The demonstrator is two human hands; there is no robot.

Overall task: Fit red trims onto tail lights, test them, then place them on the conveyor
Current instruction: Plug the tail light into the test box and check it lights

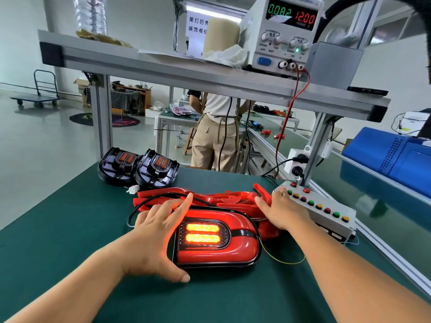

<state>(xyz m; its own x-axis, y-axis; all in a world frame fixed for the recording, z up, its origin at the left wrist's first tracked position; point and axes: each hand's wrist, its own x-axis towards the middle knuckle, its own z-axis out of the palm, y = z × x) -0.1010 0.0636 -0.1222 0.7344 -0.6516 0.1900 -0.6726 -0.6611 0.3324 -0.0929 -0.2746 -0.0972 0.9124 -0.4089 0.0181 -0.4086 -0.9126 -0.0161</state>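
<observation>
glowing tail light [217,250] under spread left hand [154,231], flat right hand [282,210] on button box [326,215], red trims [228,198] behind

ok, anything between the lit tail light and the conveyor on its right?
Yes: the button box lies between the tail light and the conveyor, with the right hand resting on it. A thin yellow wire loops on the table on that side too.

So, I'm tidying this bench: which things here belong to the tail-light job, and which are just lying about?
Job: lit tail light, spare red trims, button box, power supply, two bare tail lights.
Lying about: plastic bottle, crumpled white bag, blue case.
</observation>
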